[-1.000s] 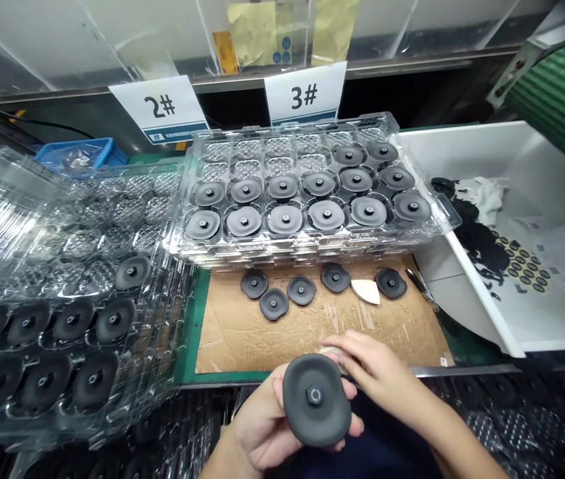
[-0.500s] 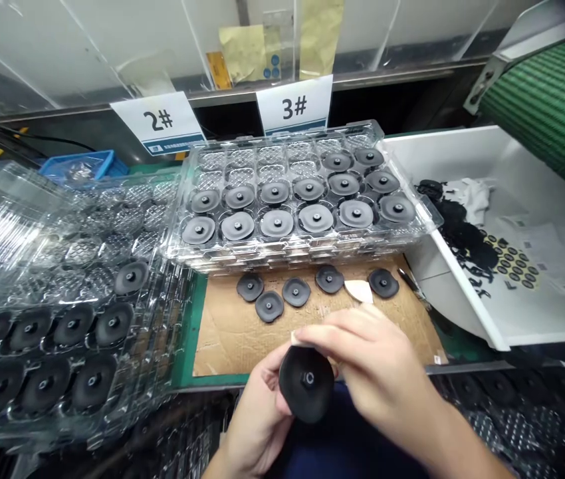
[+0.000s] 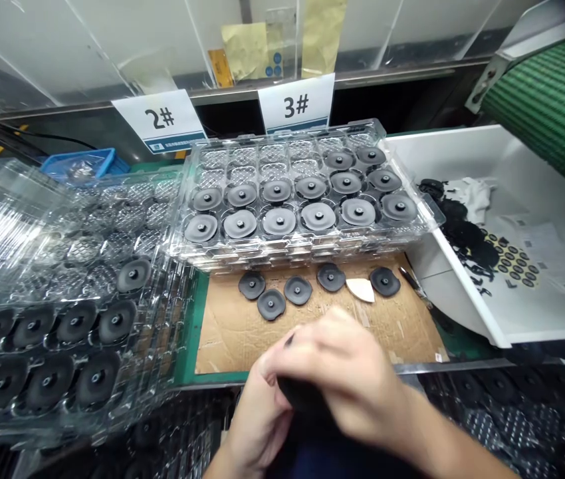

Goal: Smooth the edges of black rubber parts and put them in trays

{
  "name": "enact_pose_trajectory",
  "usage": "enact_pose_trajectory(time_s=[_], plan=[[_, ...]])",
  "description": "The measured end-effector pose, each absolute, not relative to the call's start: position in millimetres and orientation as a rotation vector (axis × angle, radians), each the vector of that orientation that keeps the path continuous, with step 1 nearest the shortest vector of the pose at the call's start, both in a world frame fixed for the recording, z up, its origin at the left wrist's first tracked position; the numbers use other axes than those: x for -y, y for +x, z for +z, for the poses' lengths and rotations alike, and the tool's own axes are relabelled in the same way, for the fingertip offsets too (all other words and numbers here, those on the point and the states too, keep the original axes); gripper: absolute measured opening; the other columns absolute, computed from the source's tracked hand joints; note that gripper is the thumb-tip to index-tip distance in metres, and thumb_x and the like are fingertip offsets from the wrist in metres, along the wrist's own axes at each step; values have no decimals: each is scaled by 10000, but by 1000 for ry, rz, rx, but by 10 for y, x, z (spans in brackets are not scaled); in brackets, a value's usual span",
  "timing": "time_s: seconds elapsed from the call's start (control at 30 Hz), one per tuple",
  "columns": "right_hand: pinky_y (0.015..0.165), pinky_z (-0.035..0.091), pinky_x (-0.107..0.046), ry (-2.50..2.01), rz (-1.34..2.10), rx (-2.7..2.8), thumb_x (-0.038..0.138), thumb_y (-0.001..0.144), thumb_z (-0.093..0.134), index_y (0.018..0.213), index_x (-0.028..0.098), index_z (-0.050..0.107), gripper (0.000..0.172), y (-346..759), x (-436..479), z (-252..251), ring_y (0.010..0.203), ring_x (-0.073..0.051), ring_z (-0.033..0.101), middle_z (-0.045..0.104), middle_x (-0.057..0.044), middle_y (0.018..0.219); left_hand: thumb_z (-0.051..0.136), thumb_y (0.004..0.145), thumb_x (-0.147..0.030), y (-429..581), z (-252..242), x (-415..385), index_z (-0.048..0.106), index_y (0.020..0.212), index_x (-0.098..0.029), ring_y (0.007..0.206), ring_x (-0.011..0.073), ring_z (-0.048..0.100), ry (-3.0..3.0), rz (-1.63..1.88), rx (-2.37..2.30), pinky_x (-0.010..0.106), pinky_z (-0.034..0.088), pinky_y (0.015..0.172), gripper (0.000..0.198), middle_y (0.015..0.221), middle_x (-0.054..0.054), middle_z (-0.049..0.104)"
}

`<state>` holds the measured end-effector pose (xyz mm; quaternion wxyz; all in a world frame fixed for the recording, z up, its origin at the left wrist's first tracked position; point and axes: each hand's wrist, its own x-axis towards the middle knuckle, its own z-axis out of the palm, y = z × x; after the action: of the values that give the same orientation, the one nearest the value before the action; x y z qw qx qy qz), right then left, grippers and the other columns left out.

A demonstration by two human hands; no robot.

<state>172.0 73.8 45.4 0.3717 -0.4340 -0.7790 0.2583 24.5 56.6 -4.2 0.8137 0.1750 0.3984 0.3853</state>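
Observation:
My left hand (image 3: 262,406) grips a black round disc (image 3: 307,402) low in front of my body. My right hand (image 3: 345,372), blurred by motion, curls over the top of this disc and hides most of it. A tiny dark bit (image 3: 289,340) shows by the right fingertips; what that hand pinches is hidden. Beyond the hands, several similar discs lie on a cardboard sheet (image 3: 232,342), among them one disc (image 3: 298,290) with a small central stud. A white wedge-shaped piece (image 3: 360,289) rests between two of them.
Stacked clear trays (image 3: 292,246) hold rows of discs behind the cardboard. More disc-filled trays (image 3: 135,359) stand at the left. A white bin (image 3: 476,293) on the right contains black parts and oval stickers. A pen-like tool (image 3: 415,285) lies beside it.
My right hand has moved over the disc's face, its fingers now curled lower and covering it. The left hand keeps its hold. The view has shifted slightly.

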Motion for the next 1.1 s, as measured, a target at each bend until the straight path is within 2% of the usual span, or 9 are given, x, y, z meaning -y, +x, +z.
enact_pose_trajectory(time_s=[0.13, 0.33, 0.43, 0.57, 0.67, 0.77, 0.83, 0.97, 1.1], plan=[[739, 434, -287, -1629, 808, 1675, 204, 880, 435, 1040, 224, 618, 245, 1972, -743, -66, 836, -149, 582, 654, -23, 926, 774, 528, -383, 190, -31, -601, 585, 1132, -251, 1010, 241, 592, 286, 861, -769, 268, 445, 872, 647, 1235, 67, 575], [656, 509, -299, -1710, 993, 1692, 241, 834, 512, 917, 204, 690, 200, 1980, -346, -714, 721, -176, 638, 688, -30, 786, 768, 547, -368, 152, -62, -640, 578, 1137, -242, 1078, 264, 556, 226, 896, -767, 301, 445, 892, 632, 1222, 80, 585], [681, 519, -309, -1737, 983, 1613, 248, 853, 486, 966, 198, 670, 222, 1946, -352, -545, 788, -186, 642, 691, -48, 873, 763, 556, -364, 181, -48, -647, 583, 1130, -257, 1075, 254, 558, 232, 875, -762, 292, 445, 894, 611, 1219, 69, 587], [804, 491, -307, -1637, 812, 1438, 239, 870, 474, 1091, 218, 586, 249, 1803, -542, 95, 986, -184, 587, 633, -54, 1087, 744, 600, -336, 226, -18, -633, 563, 1154, -269, 1075, 215, 555, 258, 877, -759, 256, 444, 886, 587, 1196, 56, 600], [764, 478, -318, -1337, 722, 1619, 161, 851, 473, 1081, 187, 587, 258, 1631, -608, 466, 833, -170, 601, 667, -49, 945, 680, 688, -322, 210, -28, -623, 510, 1209, -292, 1061, 187, 559, 241, 864, -789, 258, 431, 907, 549, 1157, 46, 620], [705, 466, -263, -1189, 949, 1853, 108, 839, 468, 1026, 181, 603, 242, 1554, -630, 578, 748, -127, 585, 665, -9, 857, 696, 668, -327, 185, -34, -635, 471, 1237, -322, 1060, 223, 562, 246, 866, -802, 320, 440, 912, 611, 1162, 50, 618], [720, 451, -247, -1230, 1007, 1882, 113, 850, 463, 1001, 196, 607, 225, 1546, -659, 567, 790, -118, 581, 660, 3, 898, 742, 610, -318, 201, -18, -642, 520, 1198, -293, 1064, 252, 560, 282, 869, -813, 344, 445, 912, 629, 1155, 62, 622], [746, 419, -324, -1288, 683, 1806, 131, 859, 425, 1057, 131, 576, 249, 1549, -677, 538, 807, -165, 568, 651, -65, 924, 724, 645, -273, 259, 48, -641, 619, 1078, -235, 1085, 235, 550, 257, 822, -831, 331, 402, 966, 447, 1102, 58, 652], [689, 417, -256, -1232, 899, 1881, 98, 836, 473, 1000, 182, 586, 216, 1711, -520, 575, 731, -116, 574, 658, -3, 870, 770, 581, -245, 236, 73, -657, 643, 1031, -258, 1008, 201, 595, 204, 818, -767, 266, 444, 908, 468, 1079, 20, 665]])
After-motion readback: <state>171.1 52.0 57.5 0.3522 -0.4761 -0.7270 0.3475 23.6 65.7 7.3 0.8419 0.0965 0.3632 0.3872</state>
